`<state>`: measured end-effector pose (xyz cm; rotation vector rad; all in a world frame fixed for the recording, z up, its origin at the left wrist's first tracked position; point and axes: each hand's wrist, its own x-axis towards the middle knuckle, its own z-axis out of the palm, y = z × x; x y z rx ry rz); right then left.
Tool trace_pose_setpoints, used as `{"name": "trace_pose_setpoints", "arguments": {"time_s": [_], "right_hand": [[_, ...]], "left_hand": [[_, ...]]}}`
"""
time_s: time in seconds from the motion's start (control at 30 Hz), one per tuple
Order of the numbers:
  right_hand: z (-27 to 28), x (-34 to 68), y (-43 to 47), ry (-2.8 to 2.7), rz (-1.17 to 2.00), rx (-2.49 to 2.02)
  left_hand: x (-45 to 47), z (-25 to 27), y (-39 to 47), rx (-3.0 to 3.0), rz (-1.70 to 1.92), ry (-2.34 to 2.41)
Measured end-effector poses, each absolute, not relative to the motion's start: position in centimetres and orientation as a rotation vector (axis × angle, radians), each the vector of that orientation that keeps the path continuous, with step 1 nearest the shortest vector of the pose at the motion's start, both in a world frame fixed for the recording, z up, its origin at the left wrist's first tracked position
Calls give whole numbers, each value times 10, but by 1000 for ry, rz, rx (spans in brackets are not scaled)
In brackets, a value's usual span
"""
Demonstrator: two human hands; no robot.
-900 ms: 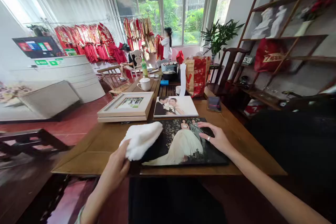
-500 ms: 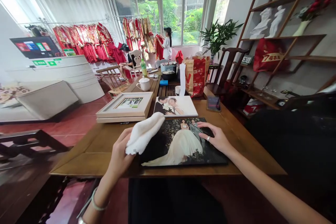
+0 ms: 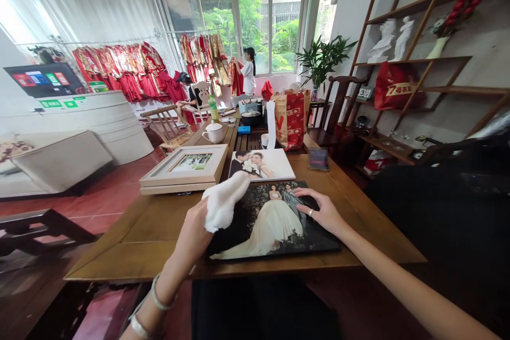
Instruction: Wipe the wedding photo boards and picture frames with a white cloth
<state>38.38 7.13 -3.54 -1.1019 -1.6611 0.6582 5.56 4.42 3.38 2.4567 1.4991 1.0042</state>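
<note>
My left hand (image 3: 195, 226) is closed on a bunched white cloth (image 3: 227, 199), which lies against the left side of a dark wedding photo panel (image 3: 274, 228). The panel rests flat near the front edge of the wooden table (image 3: 151, 249) and shows a couple, the bride in a wide white gown. Over its right part, my right hand (image 3: 324, 215) is open, thumb and fingers apart, the fingertips at the printed couple. Part of the panel's left side is covered by the cloth and the left hand.
Behind the panel lie a white-backed wedding photo (image 3: 274, 164) and, to its left, stacked pale wooden frames (image 3: 159, 176). Farther back stand a white lidded cup (image 3: 214, 133), a red and tan paper bag (image 3: 292, 119) and a small dark-screened device (image 3: 319, 159). Two people are near the clothes racks.
My left hand and the cloth have shifted slightly right over the panel's left side. My right hand stays at the same part of the panel. The whole view has shifted a little.
</note>
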Motion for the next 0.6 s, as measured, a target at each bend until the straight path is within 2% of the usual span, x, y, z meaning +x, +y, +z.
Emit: {"name": "trace_pose_setpoints", "arguments": {"time_s": [0.13, 0.3, 0.5, 0.6], "right_hand": [[-35, 384, 71, -1668, 677, -1098], [-37, 386, 73, -1684, 689, -1097], [-41, 388, 75, -1685, 710, -1103], [-41, 388, 74, -1693, 706, -1108]], "left_hand": [[52, 35, 56, 2513, 1089, 1373], [70, 23, 65, 2544, 859, 1244], [75, 23, 71, 2594, 851, 1213], [79, 24, 83, 2692, 661, 1305]]}}
